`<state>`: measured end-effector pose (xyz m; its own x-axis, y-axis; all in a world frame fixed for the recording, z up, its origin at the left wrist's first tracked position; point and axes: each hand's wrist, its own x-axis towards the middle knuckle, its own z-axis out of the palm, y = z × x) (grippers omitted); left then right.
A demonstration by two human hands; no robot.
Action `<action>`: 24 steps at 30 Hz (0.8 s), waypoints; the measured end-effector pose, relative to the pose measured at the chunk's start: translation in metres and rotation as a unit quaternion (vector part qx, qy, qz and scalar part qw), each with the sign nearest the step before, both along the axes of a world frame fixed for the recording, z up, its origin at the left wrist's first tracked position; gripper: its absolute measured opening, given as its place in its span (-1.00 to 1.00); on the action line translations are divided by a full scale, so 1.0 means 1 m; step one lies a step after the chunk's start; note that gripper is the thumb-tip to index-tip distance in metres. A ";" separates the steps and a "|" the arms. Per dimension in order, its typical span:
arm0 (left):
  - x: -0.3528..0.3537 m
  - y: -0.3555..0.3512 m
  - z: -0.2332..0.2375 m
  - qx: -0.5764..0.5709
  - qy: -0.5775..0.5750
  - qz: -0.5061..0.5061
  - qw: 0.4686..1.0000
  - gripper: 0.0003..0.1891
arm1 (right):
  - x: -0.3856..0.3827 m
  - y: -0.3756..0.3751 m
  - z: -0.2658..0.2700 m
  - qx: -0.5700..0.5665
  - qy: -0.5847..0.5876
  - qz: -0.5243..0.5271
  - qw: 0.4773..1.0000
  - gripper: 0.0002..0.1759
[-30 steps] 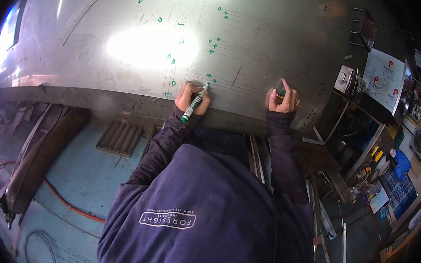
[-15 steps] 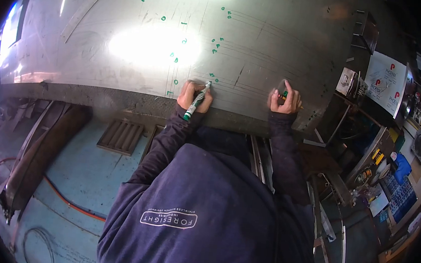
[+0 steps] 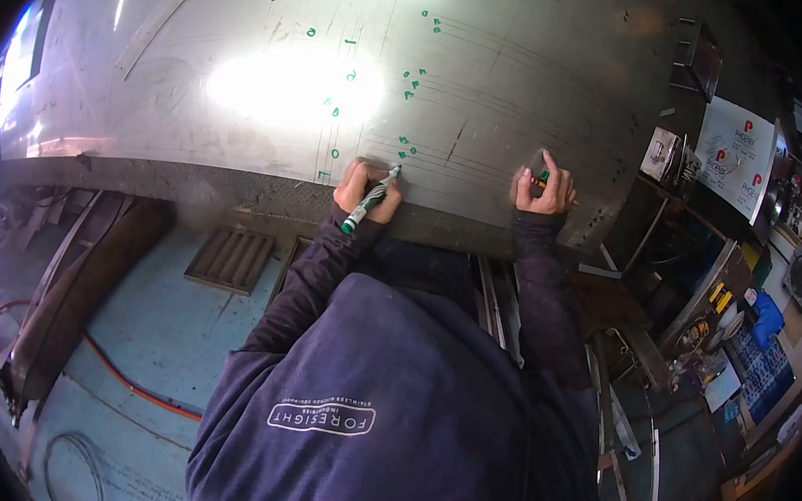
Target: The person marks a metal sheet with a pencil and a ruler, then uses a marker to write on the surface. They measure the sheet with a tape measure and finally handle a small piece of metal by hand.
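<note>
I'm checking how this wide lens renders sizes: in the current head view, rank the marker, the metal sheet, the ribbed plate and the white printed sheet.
Largest to smallest:
1. Metal sheet
2. White printed sheet
3. Ribbed plate
4. Marker

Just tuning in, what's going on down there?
A person's left hand holds a green-and-white marker, its tip close to small green marks on a large metal sheet with thin ruled lines. The right hand is at the sheet too, index finger extended, with something small and green in its grasp, too hidden to identify.
</note>
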<state>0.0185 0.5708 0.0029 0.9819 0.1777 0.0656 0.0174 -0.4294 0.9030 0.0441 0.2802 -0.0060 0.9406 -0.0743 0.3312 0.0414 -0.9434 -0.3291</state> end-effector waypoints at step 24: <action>-0.020 0.015 0.006 -0.026 0.011 -0.040 0.999 -0.81 | -0.003 -0.001 -0.001 0.007 0.023 -0.005 1.000 -0.53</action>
